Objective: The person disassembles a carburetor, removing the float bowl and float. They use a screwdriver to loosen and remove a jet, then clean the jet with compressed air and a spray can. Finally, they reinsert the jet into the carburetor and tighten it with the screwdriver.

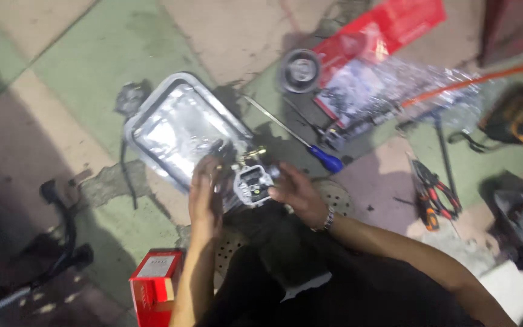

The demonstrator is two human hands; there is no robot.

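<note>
While both hands meet over the person's lap, the left hand (206, 192) and the right hand (295, 191) share a grip on a small grey metal engine part (250, 183) with a dark square opening on its upper face; the left fingers are clamped round its left side, the right fingers closed against its right edge. Just below the grip, dark trousers hide a round perforated stool (334, 195). Nearer the person, left of the grip, a red cardboard box (155, 283) stands on the floor. Directly behind the grip lies a rectangular metal tray (171, 127), shiny inside. Right of the grip, a blue-handled screwdriver (325, 159) points up-left, and red-handled pliers (434, 194) lie further right. Beyond, a round black part (299, 69) sits beside a red package under crinkled clear plastic (394, 88).
</note>
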